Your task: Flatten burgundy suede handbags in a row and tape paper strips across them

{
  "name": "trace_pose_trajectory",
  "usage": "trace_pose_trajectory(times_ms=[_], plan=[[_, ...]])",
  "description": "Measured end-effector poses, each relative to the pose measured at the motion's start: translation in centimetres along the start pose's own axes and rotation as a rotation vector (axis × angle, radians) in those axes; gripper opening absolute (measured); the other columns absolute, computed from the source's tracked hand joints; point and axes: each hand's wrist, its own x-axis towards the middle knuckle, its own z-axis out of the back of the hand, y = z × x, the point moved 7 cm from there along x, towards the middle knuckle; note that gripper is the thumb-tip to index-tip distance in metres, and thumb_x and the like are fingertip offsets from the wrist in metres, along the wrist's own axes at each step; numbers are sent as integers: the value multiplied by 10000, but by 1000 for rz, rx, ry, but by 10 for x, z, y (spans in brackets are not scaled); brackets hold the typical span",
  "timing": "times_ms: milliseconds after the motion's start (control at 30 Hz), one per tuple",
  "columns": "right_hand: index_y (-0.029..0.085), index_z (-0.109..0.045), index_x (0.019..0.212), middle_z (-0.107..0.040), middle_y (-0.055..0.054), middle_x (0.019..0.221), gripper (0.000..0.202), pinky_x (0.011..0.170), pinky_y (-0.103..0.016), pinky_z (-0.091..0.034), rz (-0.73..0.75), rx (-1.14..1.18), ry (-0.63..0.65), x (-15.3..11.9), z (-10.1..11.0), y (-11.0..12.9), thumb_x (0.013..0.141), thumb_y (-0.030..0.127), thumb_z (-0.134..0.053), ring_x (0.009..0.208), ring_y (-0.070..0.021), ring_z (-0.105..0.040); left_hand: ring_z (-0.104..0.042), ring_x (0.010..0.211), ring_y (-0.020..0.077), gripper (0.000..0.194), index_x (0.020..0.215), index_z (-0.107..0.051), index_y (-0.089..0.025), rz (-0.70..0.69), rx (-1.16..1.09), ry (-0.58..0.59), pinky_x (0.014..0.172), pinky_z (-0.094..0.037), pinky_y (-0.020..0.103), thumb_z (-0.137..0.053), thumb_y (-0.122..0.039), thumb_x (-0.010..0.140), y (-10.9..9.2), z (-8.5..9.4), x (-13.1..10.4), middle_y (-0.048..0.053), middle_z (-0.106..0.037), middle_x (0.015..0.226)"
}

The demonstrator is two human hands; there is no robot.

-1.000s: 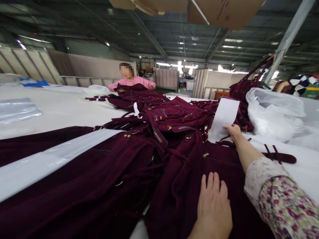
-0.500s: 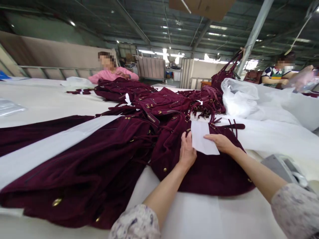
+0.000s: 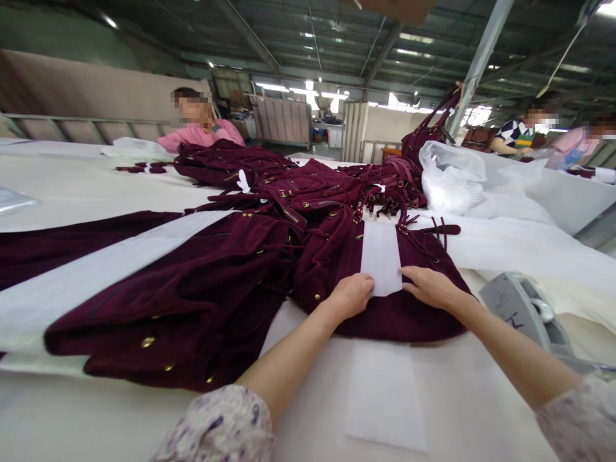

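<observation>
A burgundy bag [image 3: 409, 317] with gold fittings lies flat in front of me. Across its middle runs a white paper-like strip [image 3: 380, 253], whose near end my hands hold from both sides. My left hand [image 3: 353, 295] is closed, its fingertips pinching the strip's left edge. On the opposite edge, the thumb and fingers of my right hand [image 3: 428, 285] pinch the strip. More white sheet [image 3: 385, 391] lies on the table below the bag's near edge; whether it joins the strip is hidden under the bag.
To the left, more burgundy bags [image 3: 206, 289] lie with another white band [image 3: 120, 263] over them. Other bags are heaped behind. A grey tape dispenser-like device [image 3: 522, 314] sits at right. Clear plastic [image 3: 452, 179] lies at back right. A person in pink [image 3: 202, 131] and others are across the table.
The strip's near end has been laid flat over the bag, and my hands now grip its two edges. White sheet shows more below the bag. The view has shifted slightly.
</observation>
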Motion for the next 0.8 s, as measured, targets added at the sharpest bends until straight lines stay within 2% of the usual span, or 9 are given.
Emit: trace_pose_trajectory(times_ms=[133, 233, 333, 467, 633, 733, 800], plan=[[223, -527, 1321, -601, -126, 1269, 505, 1017, -451, -390, 30, 8, -33, -60, -2, 17, 918, 518, -449, 1147, -289, -568, -495, 1221, 210, 256, 1071, -620, -165, -82, -19, -5, 1076, -351, 290, -566, -324, 877, -4, 0, -8, 96, -555, 1288], [201, -503, 1345, -515, -145, 1368, 559, 1059, -506, -330, 94, -59, -130, -82, -3, 39, 899, 537, -481, 1228, -295, -501, -476, 1250, 220, 301, 1122, -594, -133, -102, 19, -26, 1096, -334, 314, -530, -327, 900, -7, 0, -11, 122, -548, 1304], [193, -540, 1303, -553, -139, 1321, 532, 975, -482, -409, 116, -106, -134, -84, -7, 49, 886, 523, -519, 1156, -298, -540, -458, 1275, 240, 322, 1154, -573, -110, -79, 70, -21, 1105, -326, 345, -498, -314, 917, -10, -4, -14, 141, -537, 1320], [171, -597, 1224, -587, -144, 1243, 596, 879, -435, -464, 126, -116, -61, -78, -9, 42, 793, 582, -620, 1037, -306, -568, -397, 1330, 249, 437, 1243, -525, -97, -60, 55, 17, 1130, -277, 359, -460, -401, 936, -11, -3, -19, 158, -469, 1400], [157, -598, 1210, -600, -138, 1113, 698, 833, -403, -467, 148, -118, 30, -70, -10, 37, 671, 578, -736, 921, -282, -573, -258, 1409, 253, 818, 1368, -413, -108, -61, -45, 268, 1145, -218, 332, -585, -644, 775, -4, -2, -23, 167, -300, 1510], [143, -573, 1227, -594, -129, 1077, 682, 835, -393, -454, 192, -108, 61, -67, -9, 43, 677, 507, -745, 929, -282, -565, -169, 1435, 272, 997, 1406, -361, -92, -47, -51, 405, 1156, -182, 341, -642, -702, 668, -3, -2, -21, 181, -204, 1540], [131, -562, 1216, -592, -126, 1069, 642, 835, -382, -446, 220, -72, 93, -66, -10, 46, 691, 458, -731, 935, -279, -567, -150, 1438, 288, 1064, 1409, -350, -78, -54, -28, 457, 1161, -165, 348, -678, -705, 615, -6, -3, -19, 198, -176, 1543]])
